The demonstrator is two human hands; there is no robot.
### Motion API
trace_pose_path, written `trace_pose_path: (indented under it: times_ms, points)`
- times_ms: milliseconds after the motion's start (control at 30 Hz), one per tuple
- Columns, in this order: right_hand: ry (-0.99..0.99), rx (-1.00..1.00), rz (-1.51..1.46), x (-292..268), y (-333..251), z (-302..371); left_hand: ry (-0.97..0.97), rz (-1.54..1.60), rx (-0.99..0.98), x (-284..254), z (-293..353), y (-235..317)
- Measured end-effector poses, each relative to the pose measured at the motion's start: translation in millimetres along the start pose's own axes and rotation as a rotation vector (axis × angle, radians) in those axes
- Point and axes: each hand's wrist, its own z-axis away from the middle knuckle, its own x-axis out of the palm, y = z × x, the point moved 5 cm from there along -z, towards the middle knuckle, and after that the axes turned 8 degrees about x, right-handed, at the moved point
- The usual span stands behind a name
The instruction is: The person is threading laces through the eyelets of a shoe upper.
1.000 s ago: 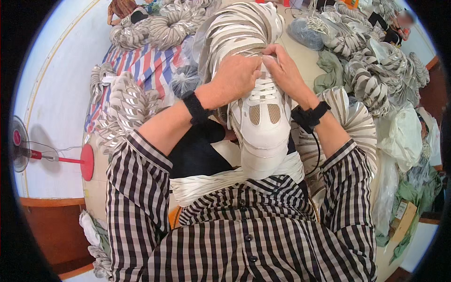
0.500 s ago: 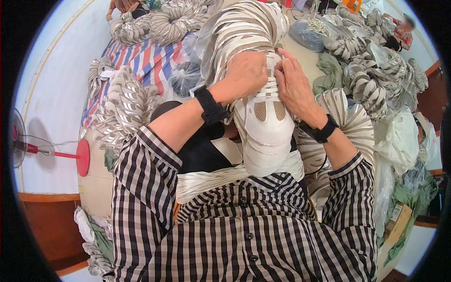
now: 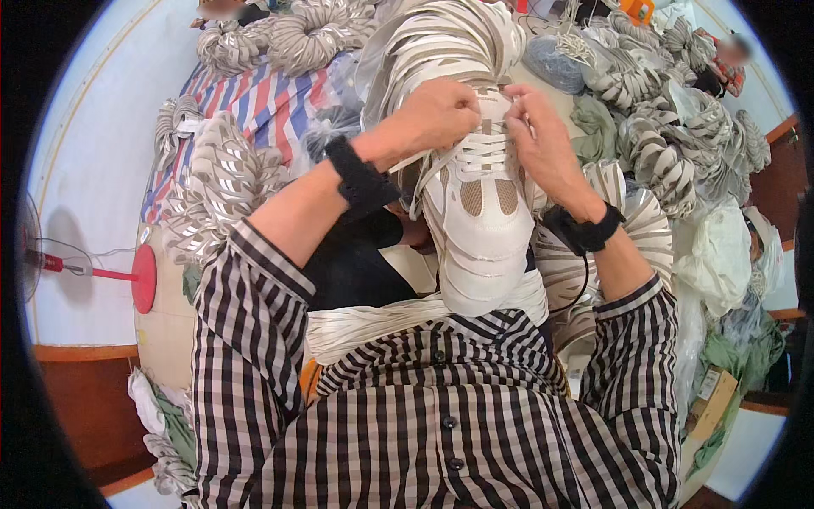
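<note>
A white and beige shoe upper (image 3: 485, 222) with brown mesh toe panels faces me, the front one of a long curved stack of uppers (image 3: 449, 42). White shoelaces (image 3: 485, 157) cross its lower eyelets. Over the left eyelet row, my left hand (image 3: 437, 114) is closed in a pinch on a lace. My right hand (image 3: 547, 144) has its fingers curled at the right eyelet row, thumb and fingertips pinching a lace there; the strand itself is mostly hidden. On my lap lies a bundle of white laces (image 3: 365, 332).
Rings of stacked uppers (image 3: 225, 182) lie on the left, with more (image 3: 606, 246) by my right forearm. Beyond is a striped sheet (image 3: 246, 102). A fan with a red base (image 3: 145, 280) stands at left. White plastic bags (image 3: 716, 254) and a cardboard box (image 3: 714, 400) are at right.
Both hands have moved up and apart, toward the top of the lacing. My right fingers, stretched before, are now curled. More of the crossed laces shows between the hands.
</note>
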Motion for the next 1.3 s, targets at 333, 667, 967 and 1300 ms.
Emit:
trace_pose_path:
  times_ms: [333, 667, 967, 1300]
  points:
    - [0.037, 0.456, -0.805, -117.6, 33.4, 31.8, 0.014, 0.209, 0.08, -27.4, 23.5, 18.0]
    - [-0.326, 0.121, -1.276, -97.9, -34.4, -6.4, -0.024, 0.088, 0.168, -34.0, 29.4, 52.6]
    - [0.518, 0.272, -0.877, -349.2, 86.1, 81.5, 0.02, -0.082, 0.293, -19.4, 29.4, 52.9]
    - [0.887, 0.345, -0.568, -485.2, 168.5, 188.3, 0.37, -0.484, 0.568, -10.8, 40.1, 30.4]
